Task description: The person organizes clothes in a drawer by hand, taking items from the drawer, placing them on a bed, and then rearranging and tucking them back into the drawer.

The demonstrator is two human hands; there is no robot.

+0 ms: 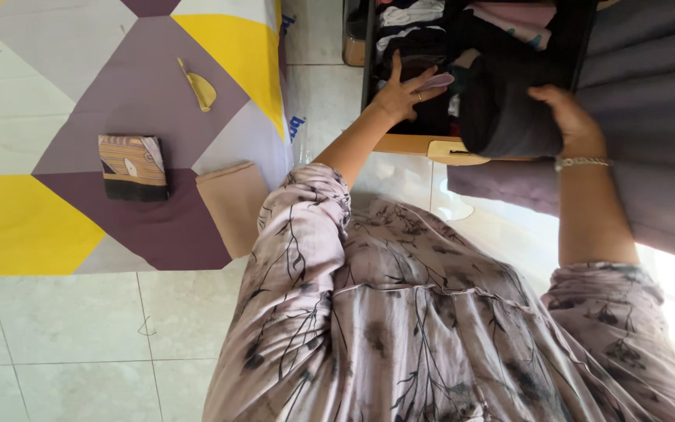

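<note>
1. Head view, upper right of the frame: the right hand (576, 117) grips a rolled dark garment (505, 109), fingers curled over its right end. The roll sits at the front edge of an open drawer (408, 143), partly over the drawer's pale wooden lip.
2. Upper centre: the left hand (404, 92) lies spread and flat, fingers wide, pressing on the folded clothes (431, 31) packed inside the drawer. It holds nothing; a ring shows on one finger.
3. The relation that matters: the roll lies just right of the left hand and directly against the right palm, so the right hand is the nearer one. Its long axis runs roughly up and down the frame, across the row of folded pieces.
4. Left half of the frame: a bed sheet (56, 94) with grey, purple and yellow shapes carries a small folded patterned cloth (133, 166), a folded beige cloth (233, 205) at its edge, and a yellow object (199, 86) above them, all well apart from both hands.
5. A bracelet (582, 162) circles the right wrist.
</note>
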